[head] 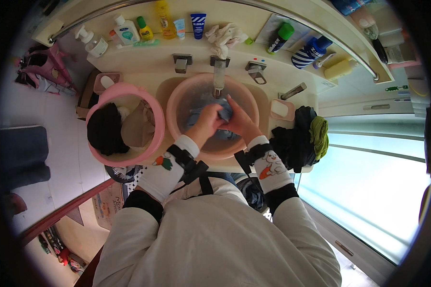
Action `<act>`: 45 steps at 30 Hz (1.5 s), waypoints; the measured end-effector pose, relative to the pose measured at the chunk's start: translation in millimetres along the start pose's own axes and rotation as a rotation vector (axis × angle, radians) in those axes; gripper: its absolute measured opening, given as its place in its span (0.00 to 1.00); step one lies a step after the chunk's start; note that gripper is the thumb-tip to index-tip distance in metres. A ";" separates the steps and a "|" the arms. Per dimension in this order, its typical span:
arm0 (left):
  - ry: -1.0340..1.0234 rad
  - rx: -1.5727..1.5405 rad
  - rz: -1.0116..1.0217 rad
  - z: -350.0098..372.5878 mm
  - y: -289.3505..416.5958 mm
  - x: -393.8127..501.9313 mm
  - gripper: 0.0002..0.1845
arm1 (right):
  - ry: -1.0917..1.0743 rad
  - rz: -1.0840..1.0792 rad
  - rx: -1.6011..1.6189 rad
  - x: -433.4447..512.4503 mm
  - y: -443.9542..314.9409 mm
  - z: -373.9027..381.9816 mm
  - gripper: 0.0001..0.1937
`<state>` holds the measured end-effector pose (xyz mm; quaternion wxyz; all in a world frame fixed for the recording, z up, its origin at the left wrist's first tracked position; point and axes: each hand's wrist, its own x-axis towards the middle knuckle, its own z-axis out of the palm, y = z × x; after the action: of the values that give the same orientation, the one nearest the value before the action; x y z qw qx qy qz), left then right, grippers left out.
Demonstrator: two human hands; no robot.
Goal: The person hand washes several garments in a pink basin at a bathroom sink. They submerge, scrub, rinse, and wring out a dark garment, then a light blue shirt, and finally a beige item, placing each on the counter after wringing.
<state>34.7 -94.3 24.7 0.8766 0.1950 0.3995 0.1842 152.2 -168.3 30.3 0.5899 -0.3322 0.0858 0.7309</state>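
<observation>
Both of my hands meet over a light pink plastic basin (171, 118) that stands in the sink below the faucet (219, 73). My left hand (208, 120) grips a bunched part of a wet blue-grey cloth (225, 111). My right hand (239, 120) holds the same bunch from the other side, its thumb and fingers around it. More of the cloth lies in cloudy water in the basin, under and left of my hands. To the left, a brighter pink basin (160, 125) holds a black garment (106, 129) and a beige one (139, 125).
Black garments (287, 143) and a green cloth (319, 138) lie at the counter's right end. Soap dishes (291, 111) flank the sink area. Bottles, tubes and a crumpled white cloth (225, 37) line the back ledge, behind the faucet handles (256, 71). A metal rail (294, 16) runs above.
</observation>
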 end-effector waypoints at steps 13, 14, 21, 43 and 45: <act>-0.007 -0.269 -0.250 -1.9 5.9 -5.1 0.26 | 0.568 -0.727 -1.235 -2.6 53.5 20.1 0.16; -0.070 -0.236 -0.194 -3.0 8.2 -7.3 0.25 | 0.571 -0.701 -1.260 -10.4 57.5 26.7 0.16; -0.079 -0.167 0.040 0.8 4.1 -46.1 0.18 | 0.552 -0.703 -1.392 -36.4 69.2 49.9 0.19; -0.117 1.733 0.432 8.5 -39.1 -42.9 0.27 | 0.040 0.062 -0.444 5.6 -9.5 -8.7 0.26; -0.210 1.579 0.340 3.6 -37.7 -37.2 0.27 | 0.287 -0.100 -0.632 19.5 -0.8 -12.6 0.28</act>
<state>21.0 -145.1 31.8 0.4735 0.8299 0.2924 -0.0404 156.1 -158.9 9.4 0.4749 -0.6014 -0.0790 0.6376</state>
